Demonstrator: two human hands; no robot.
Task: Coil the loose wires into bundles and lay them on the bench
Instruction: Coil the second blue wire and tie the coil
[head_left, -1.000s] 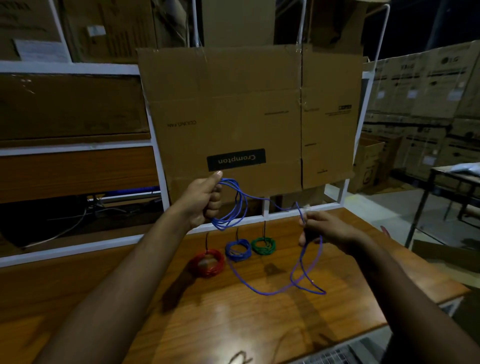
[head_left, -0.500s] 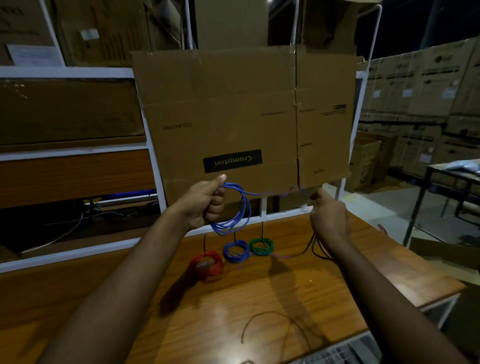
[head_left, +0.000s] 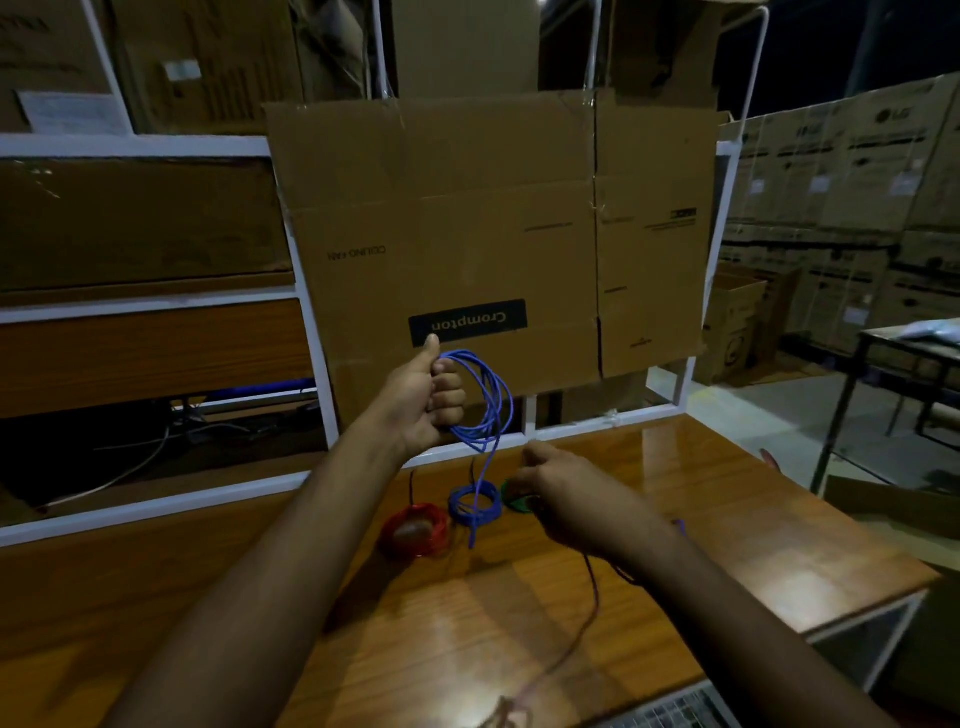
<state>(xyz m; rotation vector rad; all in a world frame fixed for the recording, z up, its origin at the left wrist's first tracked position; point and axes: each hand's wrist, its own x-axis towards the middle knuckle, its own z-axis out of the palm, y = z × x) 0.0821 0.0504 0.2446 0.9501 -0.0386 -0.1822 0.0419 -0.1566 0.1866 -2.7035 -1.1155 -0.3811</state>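
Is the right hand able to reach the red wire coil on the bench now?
Probably yes: the right hand hovers low beside the green coil, and nothing blocks its way across the blue coil to the red wire coil.

— What has the left hand (head_left: 421, 400) got?
— Several loops of blue wire (head_left: 485, 400), gripped in a fist above the bench (head_left: 727, 519), with a strand hanging down.
— And the right hand (head_left: 558, 493)?
— Lower, near the far edge, fingers curled; whether it pinches the wire is unclear.
— On the bench?
— Three coils in a row near the far edge: a red bundle (head_left: 415, 530), a blue bundle (head_left: 475, 504), and a green bundle (head_left: 514, 499) partly hidden by the right hand. A cardboard sheet (head_left: 493, 234) hangs behind.
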